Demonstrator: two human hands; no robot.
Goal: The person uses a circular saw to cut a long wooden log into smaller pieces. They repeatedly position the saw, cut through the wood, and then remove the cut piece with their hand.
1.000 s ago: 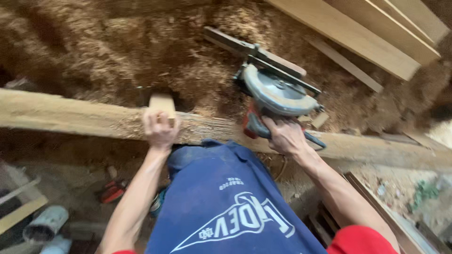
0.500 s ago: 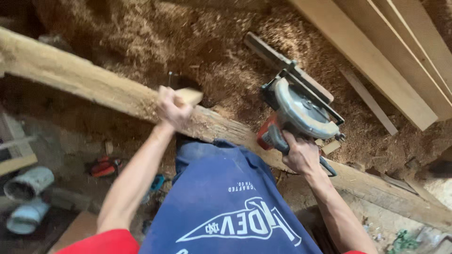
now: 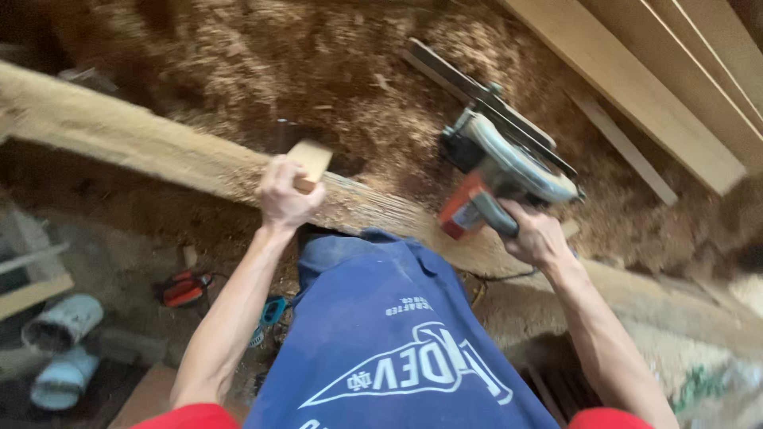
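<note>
the left hand (image 3: 286,195) is closed around a small wood block (image 3: 310,161), which pokes out of the fist toward 1 o'clock and sits over the beam (image 3: 119,139). the beam's long axis runs from 10 o'clock down to 4 o'clock across the view. the right hand (image 3: 536,237) is wrapped tight on the handle of the saw (image 3: 501,171), which lies at 3 o'clock from the block, well apart, its base pointing toward 10 o'clock. the left hand is the nearer one to the block; sawdust (image 3: 334,71) lies beyond at 12 o'clock.
</note>
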